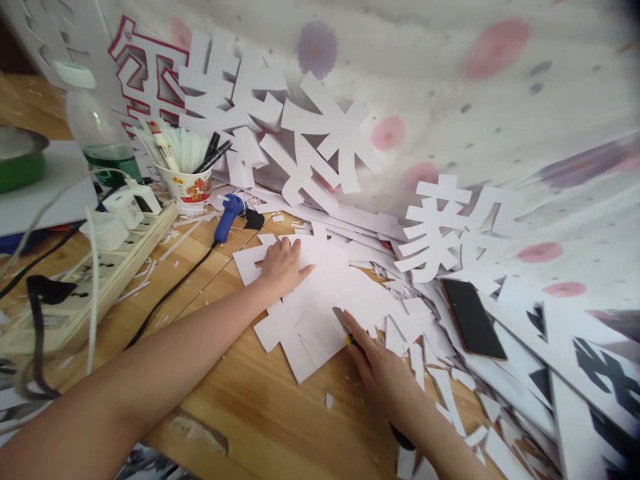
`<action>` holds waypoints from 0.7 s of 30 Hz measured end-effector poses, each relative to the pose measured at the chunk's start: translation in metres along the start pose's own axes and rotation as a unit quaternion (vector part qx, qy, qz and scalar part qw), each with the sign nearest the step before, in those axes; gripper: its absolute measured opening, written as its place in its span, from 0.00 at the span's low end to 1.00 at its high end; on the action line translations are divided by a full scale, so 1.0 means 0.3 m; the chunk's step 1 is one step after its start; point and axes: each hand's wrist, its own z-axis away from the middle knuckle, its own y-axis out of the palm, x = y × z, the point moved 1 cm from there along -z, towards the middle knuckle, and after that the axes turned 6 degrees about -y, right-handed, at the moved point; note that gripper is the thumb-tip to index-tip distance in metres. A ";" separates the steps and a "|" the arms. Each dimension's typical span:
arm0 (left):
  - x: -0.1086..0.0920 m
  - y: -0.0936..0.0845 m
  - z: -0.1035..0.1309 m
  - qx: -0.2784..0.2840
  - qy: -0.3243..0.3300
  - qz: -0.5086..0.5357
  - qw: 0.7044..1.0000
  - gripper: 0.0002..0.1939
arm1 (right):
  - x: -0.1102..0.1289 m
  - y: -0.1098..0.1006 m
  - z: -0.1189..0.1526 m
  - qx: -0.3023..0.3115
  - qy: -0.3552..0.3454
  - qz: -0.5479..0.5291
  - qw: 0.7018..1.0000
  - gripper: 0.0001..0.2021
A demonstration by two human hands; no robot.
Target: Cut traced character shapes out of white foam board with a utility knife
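Note:
A white foam board sheet [330, 287] with notched edges and faint pencil lines lies on the wooden table [240, 400]. My left hand [286, 267] rests on its upper left part, fingers spread and palm down, with nothing in it. A utility knife [344, 321] is in my right hand [383, 363], fingers wrapped round the handle. Its blade points up and left over the sheet's right side; whether the tip touches the sheet I cannot tell. The knife's dark handle end shows below my wrist.
White offcuts [445, 393] litter the right side, with a phone [473, 319] on them. Cut-out characters [320, 140] lean against the curtain [425, 67]. At left are a blue glue gun [230, 217], a cup [187, 187] of glue sticks and pens, a bottle [97, 127] and a power strip [95, 280] with cords.

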 end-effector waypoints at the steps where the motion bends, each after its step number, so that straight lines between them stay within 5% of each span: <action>1: -0.001 0.000 0.001 0.009 0.009 0.000 1.000 0.28 | -0.003 -0.005 -0.003 -0.010 0.004 -0.008 1.000 0.26; 5: -0.001 -0.002 -0.004 0.023 0.031 0.015 0.999 0.21 | -0.011 -0.035 -0.017 -0.035 0.051 -0.043 0.997 0.28; 10: 0.011 -0.009 -0.025 -0.041 -0.012 0.032 0.999 0.20 | -0.022 -0.071 -0.037 -0.042 0.098 -0.124 0.987 0.30; 14: 0.016 0.001 -0.030 -0.047 -0.001 0.037 0.998 0.19 | -0.046 -0.089 -0.070 -0.071 0.065 -0.087 0.992 0.29; 21: -0.004 0.005 -0.014 -0.019 0.038 0.035 0.998 0.24 | -0.031 -0.087 -0.090 0.002 -0.071 -0.031 0.997 0.24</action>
